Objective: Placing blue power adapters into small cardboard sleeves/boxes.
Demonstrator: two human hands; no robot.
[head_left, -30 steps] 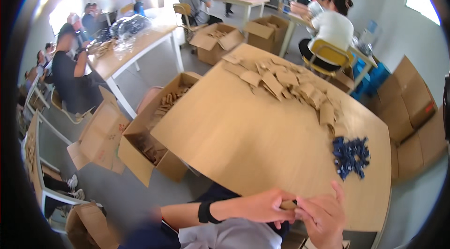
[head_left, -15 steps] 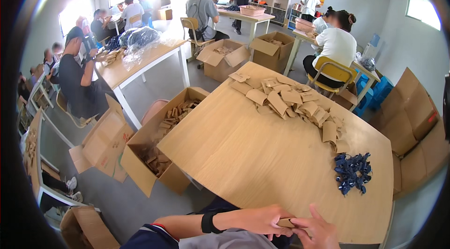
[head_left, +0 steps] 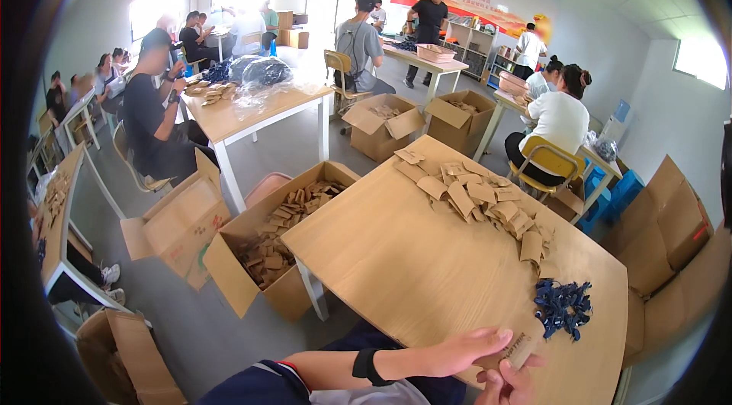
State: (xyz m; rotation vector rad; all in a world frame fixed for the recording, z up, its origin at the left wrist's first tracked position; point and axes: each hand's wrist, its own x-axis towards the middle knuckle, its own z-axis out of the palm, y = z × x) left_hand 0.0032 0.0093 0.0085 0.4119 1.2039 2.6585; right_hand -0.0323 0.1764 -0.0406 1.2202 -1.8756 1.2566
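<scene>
A small brown cardboard sleeve (head_left: pixel 520 345) with dark print is held over the near right part of the wooden table (head_left: pixel 381 252). My left hand (head_left: pixel 463 352) grips its left side, thumb lying across the face and the other fingers mostly hidden below. At its lower right edge, my right hand (head_left: pixel 509 387) pinches it between thumb and fingers. Just beyond the hands lies a pile of small dark blue items (head_left: pixel 563 307), apparently cords or fabric pieces. A heap of similar brown sleeves (head_left: pixel 488 195) runs along the table's far right edge.
An open carton (head_left: pixel 278 230) full of brown sleeves stands left of the table. Flattened or open cardboard (head_left: pixel 659 233) leans at the right. More cartons (head_left: pixel 381 127) stand beyond the far edge. Several people sit or stand at other tables (head_left: pixel 252 119).
The sleeve has turned from nearly edge-on to show its printed face. My right hand's raised fingers have closed onto its edge. The whole view has shifted, with more of the room showing.
</scene>
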